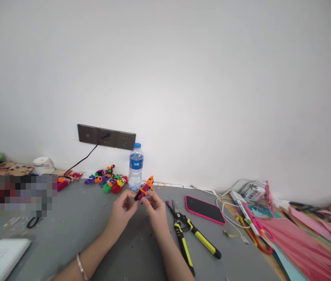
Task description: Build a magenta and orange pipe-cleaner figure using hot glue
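A small pipe-cleaner figure [145, 189] in orange, magenta and black is held up between my two hands, above the grey table [95, 218]. My left hand [124, 205] pinches its dark lower end with thumb and fingers. On the other side, my right hand [154, 203] grips the magenta middle, its fingertips closed. The orange top of the figure points up and to the right. Just behind it stands a water bottle [136, 166] with a blue cap. Yellow-and-black pruning shears [187, 226] lie spread beside my right forearm.
Several colourful pipe-cleaner figures [118, 183] lie left of the bottle. A phone [205, 210] in a pink case rests to the right, near white cables, pink scissors [261, 228] and pink sheets [303, 242]. At the front left lies a white box-like device [4, 257].
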The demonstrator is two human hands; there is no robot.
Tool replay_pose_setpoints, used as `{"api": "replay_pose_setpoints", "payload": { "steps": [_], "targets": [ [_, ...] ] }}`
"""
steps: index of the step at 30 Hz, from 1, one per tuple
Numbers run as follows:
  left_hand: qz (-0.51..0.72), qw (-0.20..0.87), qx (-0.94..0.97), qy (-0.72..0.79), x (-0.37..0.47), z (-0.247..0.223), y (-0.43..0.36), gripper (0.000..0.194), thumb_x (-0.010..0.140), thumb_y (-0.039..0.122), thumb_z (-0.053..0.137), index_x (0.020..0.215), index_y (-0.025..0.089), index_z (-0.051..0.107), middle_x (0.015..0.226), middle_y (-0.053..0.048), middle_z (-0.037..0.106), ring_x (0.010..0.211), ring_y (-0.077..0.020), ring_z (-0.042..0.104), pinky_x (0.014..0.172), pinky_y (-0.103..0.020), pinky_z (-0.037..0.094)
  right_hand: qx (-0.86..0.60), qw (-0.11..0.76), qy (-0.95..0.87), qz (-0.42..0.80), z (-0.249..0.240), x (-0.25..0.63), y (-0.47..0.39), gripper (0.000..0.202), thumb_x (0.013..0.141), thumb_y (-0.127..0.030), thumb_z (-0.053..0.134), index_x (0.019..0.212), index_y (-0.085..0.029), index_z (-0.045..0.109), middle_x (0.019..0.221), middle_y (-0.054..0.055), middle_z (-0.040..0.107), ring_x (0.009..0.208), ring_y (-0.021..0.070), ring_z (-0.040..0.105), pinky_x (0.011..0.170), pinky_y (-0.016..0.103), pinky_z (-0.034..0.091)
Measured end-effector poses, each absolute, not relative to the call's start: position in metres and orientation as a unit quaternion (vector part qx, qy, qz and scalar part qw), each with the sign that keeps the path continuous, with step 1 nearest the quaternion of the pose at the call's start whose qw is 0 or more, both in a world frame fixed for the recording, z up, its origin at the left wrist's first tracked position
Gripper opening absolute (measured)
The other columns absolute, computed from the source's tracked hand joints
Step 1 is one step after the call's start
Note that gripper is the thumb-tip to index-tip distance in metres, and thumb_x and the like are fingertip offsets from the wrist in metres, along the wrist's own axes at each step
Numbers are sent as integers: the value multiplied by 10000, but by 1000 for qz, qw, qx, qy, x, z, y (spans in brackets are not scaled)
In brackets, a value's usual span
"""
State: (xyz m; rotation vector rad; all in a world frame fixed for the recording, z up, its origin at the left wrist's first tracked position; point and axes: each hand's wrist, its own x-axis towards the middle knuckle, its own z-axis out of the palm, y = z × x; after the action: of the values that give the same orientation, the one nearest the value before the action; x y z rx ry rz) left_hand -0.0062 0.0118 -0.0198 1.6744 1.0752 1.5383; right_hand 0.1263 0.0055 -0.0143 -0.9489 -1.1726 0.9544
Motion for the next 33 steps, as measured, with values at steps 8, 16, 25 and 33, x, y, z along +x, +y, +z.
{"api": "replay_pose_setpoints", "payload": {
  "steps": [8,16,25,33],
  "targets": [
    [574,270,664,397,-6,-18,10,51,759,194,588,785,191,545,814,3,602,501,-84,479,474,-195,402,-425,621,-515,410,-14,126,5,286,731,-423,690,848,-163,672,814,62,689,695,195,609,648,292,473],
    [567,280,657,412,-5,-18,9,67,759,219,590,796,197,539,786,11,605,513,-97,491,482,-201,407,-428,620,-508,417,-14,126,5,316,719,-452,700,852,-167,681,784,53,695,692,202,616,645,292,470],
    [574,310,628,424,-6,-23,11,103,739,241,619,793,200,542,693,28,591,513,-110,493,486,-211,403,-429,622,-507,416,-17,126,5,292,724,-422,700,870,-170,683,770,49,693,669,194,606,616,278,468],
    [558,330,626,434,-5,-23,11,127,739,249,616,844,202,560,616,52,546,525,-126,502,512,-222,399,-423,621,-495,437,-17,126,5,294,715,-443,699,844,-182,658,769,44,690,680,200,622,635,285,475]
  ]
}}
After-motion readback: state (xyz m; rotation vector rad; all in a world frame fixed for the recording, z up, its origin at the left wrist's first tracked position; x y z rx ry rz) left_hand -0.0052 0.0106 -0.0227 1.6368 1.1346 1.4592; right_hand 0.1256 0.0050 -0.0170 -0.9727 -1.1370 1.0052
